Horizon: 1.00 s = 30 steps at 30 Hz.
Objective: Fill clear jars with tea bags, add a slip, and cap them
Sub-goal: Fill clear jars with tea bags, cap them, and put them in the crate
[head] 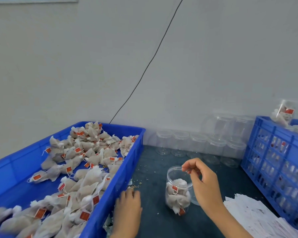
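Nearest, at left: blue tray [127,170] heaped with loose tea bags [86,179], orange tags showing; left hand [127,208] beside its right wall, knuckles up, fingers loosely curled, holding nothing visible; centre: open clear jar [178,189] upright on dark table [151,220], part-filled with tea bags; right hand [203,182] pinching jar rim; behind: row of empty jars [198,145]; right: white slips [258,219], blue crate [275,162] of filled jars
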Motion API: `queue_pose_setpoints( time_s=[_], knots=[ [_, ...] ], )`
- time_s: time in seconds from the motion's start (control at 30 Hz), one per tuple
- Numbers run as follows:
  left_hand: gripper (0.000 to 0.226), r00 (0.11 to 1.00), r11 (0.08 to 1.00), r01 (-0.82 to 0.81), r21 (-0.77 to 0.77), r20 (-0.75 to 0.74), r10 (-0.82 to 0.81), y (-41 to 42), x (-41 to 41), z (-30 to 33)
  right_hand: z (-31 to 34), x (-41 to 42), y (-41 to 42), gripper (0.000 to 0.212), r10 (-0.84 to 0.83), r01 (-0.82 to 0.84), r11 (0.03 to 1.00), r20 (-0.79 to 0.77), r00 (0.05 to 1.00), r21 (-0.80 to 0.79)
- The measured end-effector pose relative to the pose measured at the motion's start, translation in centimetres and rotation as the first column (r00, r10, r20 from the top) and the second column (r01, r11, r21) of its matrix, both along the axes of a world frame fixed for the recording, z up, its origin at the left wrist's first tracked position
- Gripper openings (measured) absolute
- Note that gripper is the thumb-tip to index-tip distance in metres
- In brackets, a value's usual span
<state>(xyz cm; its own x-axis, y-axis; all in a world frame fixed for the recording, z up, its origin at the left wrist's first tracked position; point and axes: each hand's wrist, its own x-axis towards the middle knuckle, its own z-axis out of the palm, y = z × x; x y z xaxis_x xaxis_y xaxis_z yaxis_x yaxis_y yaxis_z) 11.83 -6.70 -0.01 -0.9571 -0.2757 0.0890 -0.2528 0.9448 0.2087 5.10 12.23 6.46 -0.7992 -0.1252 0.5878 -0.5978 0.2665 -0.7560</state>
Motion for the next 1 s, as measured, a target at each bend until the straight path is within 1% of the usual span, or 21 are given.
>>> queue_pose_setpoints(
  time_s=[0.07, 0.13, 0.27, 0.4, 0.47, 0.53, 0.6, 0.67, 0.73, 0.77, 0.87, 0.93, 1.0],
  knots=[
    [0.06, 0.994, 0.999, -0.032, -0.01, 0.103, 0.033, -0.7, 0.9, -0.5, -0.7, 0.2, 0.0, 0.042, -0.002, 0.003, 1.0, 0.019, 1.0, -0.019],
    [0.061, 0.993, 0.999, -0.047, -0.003, 0.111, 0.047, -1.4, 1.4, -0.8, -1.4, 0.3, 0.3, 0.041, -0.003, 0.005, 0.999, 0.055, 0.998, -0.042],
    [0.054, 0.998, 1.0, -0.02, 0.01, 0.052, 0.02, -2.3, 1.6, -0.9, -2.7, 0.3, 1.3, 0.041, -0.021, 0.026, 0.999, 0.107, 0.994, -0.045],
    [0.042, 0.999, 0.998, -0.013, 0.063, 0.041, 0.01, -2.7, 1.4, -0.7, -3.6, 0.2, 2.6, 0.041, -0.052, 0.059, 0.997, 0.124, 0.991, -0.051],
    [0.032, 0.999, 0.995, -0.037, 0.089, 0.036, 0.034, -2.4, 1.4, -0.4, -3.8, 0.0, 3.5, 0.044, -0.085, 0.095, 0.993, 0.119, 0.989, -0.074],
    [0.018, 0.998, 0.991, -0.052, 0.127, -0.01, 0.054, -2.3, 1.6, -0.2, -3.9, -0.3, 4.5, 0.044, -0.131, 0.143, 0.984, 0.115, 0.985, -0.106],
    [0.022, 0.996, 0.988, -0.07, 0.135, -0.052, 0.078, -2.0, 1.6, -0.3, -4.0, -0.7, 5.8, 0.043, -0.179, 0.196, 0.971, 0.124, 0.976, -0.139],
    [0.016, 0.991, 0.991, -0.079, 0.108, -0.098, 0.09, -1.6, 1.6, 0.1, -4.3, -1.3, 7.2, 0.043, -0.218, 0.24, 0.956, 0.144, 0.965, -0.167],
    [0.026, 0.982, 0.989, -0.106, 0.102, -0.146, 0.12, -0.9, 1.2, 0.7, -4.6, -1.9, 8.6, 0.042, -0.248, 0.278, 0.945, 0.174, 0.953, -0.174],
    [0.03, 0.979, 0.99, -0.094, 0.101, -0.169, 0.11, -0.5, 1.1, 0.9, -4.8, -2.3, 9.2, 0.042, -0.259, 0.292, 0.941, 0.193, 0.946, -0.17],
    [0.019, 0.974, 0.998, -0.059, 0.026, -0.216, 0.063, 0.5, 0.4, 2.1, -5.6, -3.3, 11.0, 0.039, -0.261, 0.301, 0.947, 0.28, 0.924, -0.109],
    [0.024, 0.977, 0.999, -0.048, -0.011, -0.209, 0.045, 0.9, 0.1, 2.6, -6.3, -3.9, 12.1, 0.035, -0.265, 0.289, 0.957, 0.354, 0.897, -0.016],
    [0.028, 0.98, 0.997, -0.066, -0.039, -0.19, 0.058, 0.9, -0.2, 2.7, -7.0, -4.2, 13.2, 0.034, -0.306, 0.29, 0.952, 0.392, 0.868, 0.1]
  ],
)
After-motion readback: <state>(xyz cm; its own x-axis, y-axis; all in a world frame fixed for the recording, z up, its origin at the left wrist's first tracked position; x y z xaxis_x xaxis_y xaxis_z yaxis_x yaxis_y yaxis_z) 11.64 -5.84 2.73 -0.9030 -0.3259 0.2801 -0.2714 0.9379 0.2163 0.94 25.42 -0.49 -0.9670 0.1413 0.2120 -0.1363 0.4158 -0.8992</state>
